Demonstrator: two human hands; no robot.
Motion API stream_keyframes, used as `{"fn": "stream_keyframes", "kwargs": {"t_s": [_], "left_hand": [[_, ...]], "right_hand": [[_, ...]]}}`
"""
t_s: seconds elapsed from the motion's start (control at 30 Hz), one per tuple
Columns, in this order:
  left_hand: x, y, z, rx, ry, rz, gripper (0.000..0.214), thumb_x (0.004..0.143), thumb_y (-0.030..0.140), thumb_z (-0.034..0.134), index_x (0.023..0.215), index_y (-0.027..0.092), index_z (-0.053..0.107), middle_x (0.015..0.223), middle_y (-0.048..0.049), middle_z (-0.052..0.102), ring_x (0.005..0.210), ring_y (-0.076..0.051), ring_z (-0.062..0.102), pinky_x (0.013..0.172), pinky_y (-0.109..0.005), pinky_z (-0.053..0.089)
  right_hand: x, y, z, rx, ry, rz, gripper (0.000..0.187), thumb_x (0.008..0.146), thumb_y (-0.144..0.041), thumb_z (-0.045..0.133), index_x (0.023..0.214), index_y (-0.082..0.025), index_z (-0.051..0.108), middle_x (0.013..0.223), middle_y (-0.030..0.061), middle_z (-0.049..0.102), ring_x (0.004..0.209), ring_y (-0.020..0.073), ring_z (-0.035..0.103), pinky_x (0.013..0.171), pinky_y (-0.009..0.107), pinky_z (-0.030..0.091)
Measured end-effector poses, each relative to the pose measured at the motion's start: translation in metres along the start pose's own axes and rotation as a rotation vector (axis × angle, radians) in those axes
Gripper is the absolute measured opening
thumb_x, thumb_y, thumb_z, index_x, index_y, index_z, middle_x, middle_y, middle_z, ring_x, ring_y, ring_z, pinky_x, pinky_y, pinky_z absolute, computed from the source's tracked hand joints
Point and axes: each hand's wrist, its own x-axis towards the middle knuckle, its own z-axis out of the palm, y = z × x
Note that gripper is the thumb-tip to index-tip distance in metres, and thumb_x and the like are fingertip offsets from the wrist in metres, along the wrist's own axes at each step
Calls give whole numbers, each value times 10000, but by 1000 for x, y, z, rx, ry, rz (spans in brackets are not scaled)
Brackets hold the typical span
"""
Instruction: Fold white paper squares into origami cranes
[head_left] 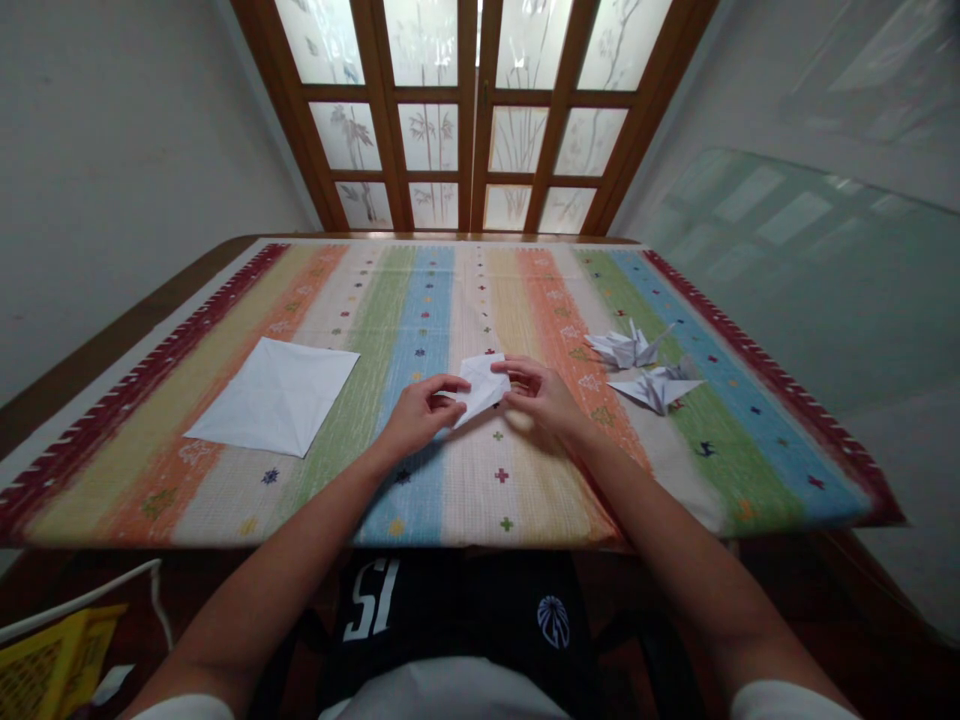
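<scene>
A small folded piece of white paper [480, 387] sits just above the striped tablecloth [450, 480] at the table's middle. My left hand [420, 412] pinches its left edge with thumb and fingers. My right hand [541, 397] grips its right side, fingers curled over the fold. Both hands are closed on the paper. A flat creased white square sheet [276, 394] lies to the left of my left hand. Two finished white paper cranes, one [626, 348] farther and one [658, 386] nearer, rest to the right of my right hand.
The table's wooden edge [120, 335] shows at the left. A wooden-framed frosted glass door [472, 110] stands behind the table. A glass panel [810, 270] leans on the right wall. A yellow crate [52, 665] and white cable [90, 592] lie at floor level lower left.
</scene>
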Motion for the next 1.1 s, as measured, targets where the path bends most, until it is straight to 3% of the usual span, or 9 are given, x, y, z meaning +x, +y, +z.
{"fn": "stream_keyframes", "kwargs": {"t_s": [0.13, 0.3, 0.4, 0.5, 0.63, 0.73, 0.87, 1.0, 1.1], "left_hand": [[0, -1, 2, -9, -10, 56, 357, 885, 259, 763, 1240, 214, 748, 1278, -128, 760, 903, -176, 770, 805, -322, 657], [0, 1, 1, 40, 53, 69, 255, 940, 333, 722, 1146, 205, 799, 1045, -77, 798, 900, -187, 748, 774, -307, 656], [1, 0, -1, 43, 78, 51, 231, 899, 322, 768, 1086, 195, 814, 977, -69, 805, 828, -185, 747, 751, -314, 663], [2, -1, -3, 35, 106, 49, 241, 878, 323, 790, 1079, 195, 825, 1044, -90, 826, 836, -198, 762, 774, -336, 672], [2, -1, -3, 4, 148, 71, 251, 889, 322, 755, 1084, 183, 832, 1164, -122, 826, 974, -229, 785, 863, -360, 671], [2, -2, -3, -24, 146, 75, 253, 889, 283, 728, 1094, 177, 830, 1215, -133, 816, 1054, -242, 785, 911, -368, 665], [2, -3, -4, -27, 135, 76, 256, 874, 297, 760, 1086, 170, 828, 1200, -133, 812, 982, -219, 785, 879, -347, 666], [1, -2, -2, -17, 125, 87, 294, 868, 377, 798, 1077, 172, 823, 1164, -124, 815, 877, -196, 768, 790, -317, 661], [2, -1, 0, 22, 131, 73, 263, 882, 408, 782, 1005, 178, 813, 1033, -96, 823, 832, -200, 761, 761, -318, 647]], "right_hand": [[0, 5, 0, -18, -46, 47, 400, 793, -238, 755, 1186, -234, 830, 1227, 116, 800, 1000, 226, 771, 910, 389, 635], [-2, 2, 3, -89, -91, -6, 288, 869, -297, 749, 1133, -247, 854, 1171, 101, 825, 1058, 238, 780, 996, 426, 621], [-4, -4, 2, -113, -117, -57, 256, 890, -381, 810, 1111, -262, 862, 1302, 124, 780, 1232, 276, 736, 1028, 444, 622], [-4, -11, 0, -121, -175, -104, 345, 822, -414, 917, 1143, -301, 859, 1522, 126, 645, 1458, 315, 596, 1057, 446, 626], [-4, -15, -3, -131, -204, -155, 380, 799, -435, 958, 1150, -329, 857, 1561, 110, 590, 1520, 324, 529, 1147, 504, 584], [-3, -14, -4, -159, -186, -159, 351, 816, -473, 942, 1126, -331, 862, 1515, 104, 628, 1487, 319, 562, 1178, 536, 554], [-1, -13, -4, -212, -146, -176, 294, 892, -560, 856, 1059, -319, 874, 1425, 100, 697, 1384, 300, 647, 1167, 518, 546], [-2, -11, 1, -197, -49, -187, 378, 973, -634, 729, 967, -278, 856, 1290, 113, 754, 1239, 283, 716, 960, 424, 638], [-1, -7, 5, -188, 22, -144, 416, 951, -647, 740, 948, -238, 815, 1138, 114, 778, 1034, 259, 759, 832, 378, 643]]}}
